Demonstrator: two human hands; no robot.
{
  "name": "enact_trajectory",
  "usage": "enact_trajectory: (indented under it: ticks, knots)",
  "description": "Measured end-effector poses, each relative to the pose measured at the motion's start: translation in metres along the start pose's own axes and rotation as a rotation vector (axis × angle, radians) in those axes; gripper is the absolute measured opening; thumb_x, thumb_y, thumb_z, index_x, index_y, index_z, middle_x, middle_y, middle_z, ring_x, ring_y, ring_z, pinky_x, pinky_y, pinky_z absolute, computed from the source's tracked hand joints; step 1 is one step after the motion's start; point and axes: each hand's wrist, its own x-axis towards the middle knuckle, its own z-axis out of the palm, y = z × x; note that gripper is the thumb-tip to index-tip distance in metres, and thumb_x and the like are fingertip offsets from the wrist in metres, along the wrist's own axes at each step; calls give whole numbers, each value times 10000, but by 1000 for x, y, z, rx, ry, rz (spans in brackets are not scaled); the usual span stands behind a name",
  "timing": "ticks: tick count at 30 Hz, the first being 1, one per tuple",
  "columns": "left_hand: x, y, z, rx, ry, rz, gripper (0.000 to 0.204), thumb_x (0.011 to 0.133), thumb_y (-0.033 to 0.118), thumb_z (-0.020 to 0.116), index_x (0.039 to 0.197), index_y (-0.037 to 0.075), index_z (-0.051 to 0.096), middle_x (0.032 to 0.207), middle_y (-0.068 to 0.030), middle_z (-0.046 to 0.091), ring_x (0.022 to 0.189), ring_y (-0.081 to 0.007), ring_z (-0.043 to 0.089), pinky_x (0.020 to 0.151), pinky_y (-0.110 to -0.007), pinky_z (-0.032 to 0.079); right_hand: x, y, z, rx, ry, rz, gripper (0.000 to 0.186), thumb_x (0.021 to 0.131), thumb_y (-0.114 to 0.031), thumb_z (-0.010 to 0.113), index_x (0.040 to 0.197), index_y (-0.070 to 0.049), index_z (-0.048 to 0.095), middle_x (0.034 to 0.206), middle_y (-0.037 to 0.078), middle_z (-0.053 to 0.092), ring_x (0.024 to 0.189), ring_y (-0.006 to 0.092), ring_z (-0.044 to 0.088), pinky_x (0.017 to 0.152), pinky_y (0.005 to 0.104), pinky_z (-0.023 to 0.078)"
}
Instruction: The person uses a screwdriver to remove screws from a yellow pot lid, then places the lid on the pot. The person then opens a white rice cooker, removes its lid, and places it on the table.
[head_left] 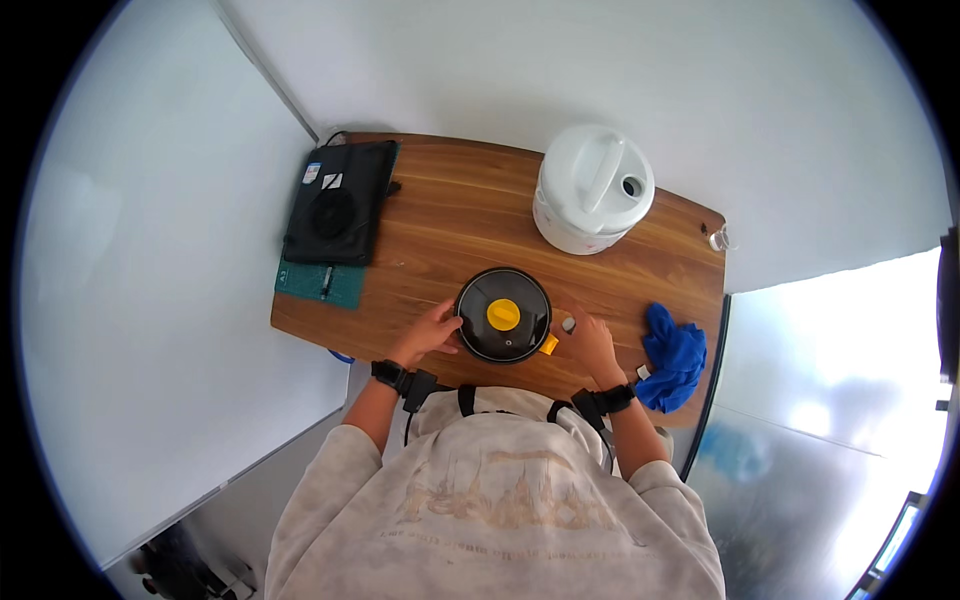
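A dark round pan (472, 352) stands at the near middle of the table. A glass lid (480, 300) with a yellow knob (503, 315) covers it. A short yellow handle (549, 344) points out at the pan's lower right. My left hand (434, 332) rests against the left side of the pan with its fingers apart. Just right of the handle, my right hand (590, 344) has its fingers curled around a small round whitish object (569, 325). What kind of object it is cannot be made out. Both wrists wear black straps with small boxes.
Behind the pan stands a white lidded container (596, 190). A blue cloth (673, 358) lies at the right edge, and a small clear glass (719, 240) at the far right corner. A black flat device (340, 205) sits on a green cutting mat (345, 288) at left. Walls border the table (455, 205).
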Motion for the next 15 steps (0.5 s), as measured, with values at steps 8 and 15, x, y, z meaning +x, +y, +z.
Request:
enact_trajectory:
  ticks: [8,15]
  knots:
    - [6,5,-10,55,-29,29,558,1004,178,586,1520,102,386,1212,-113,648,927,-179,689,748,-323,606,1,-12,5,165,-178,134,451,833,-298,734,1252,-153,652,956,170,729,889,385,699,786,468,557]
    - [2,32,-18,-49,-139,-21,578,1006,193,604,1527,84,380,1244,-105,626,913,-181,693,736,-306,612,6,-1,25,237,-86,189,469,821,-225,743,1259,-78,665,793,158,717,742,283,733,718,375,562]
